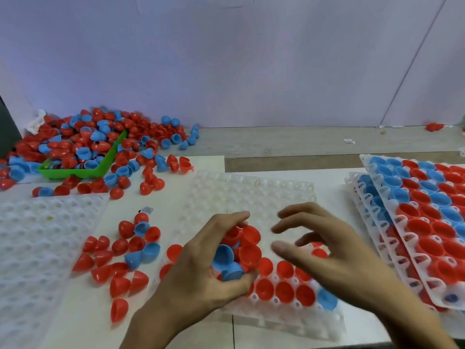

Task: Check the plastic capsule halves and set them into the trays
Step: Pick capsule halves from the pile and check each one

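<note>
Red and blue halves point(235, 253) sit bunched in the left hand point(201, 268), its fingers curled round them above the middle tray point(251, 195). The right hand point(327, 250) hovers just right of them, fingers spread and holding nothing. The tray's near rows are partly filled; its far rows are bare. I'd take one half at a time, turn it to check the rim, then seat it open side up in the next free pocket.

Red and blue capsule halves point(236, 253) heaped over the part-filled white tray point(251, 195).
</note>
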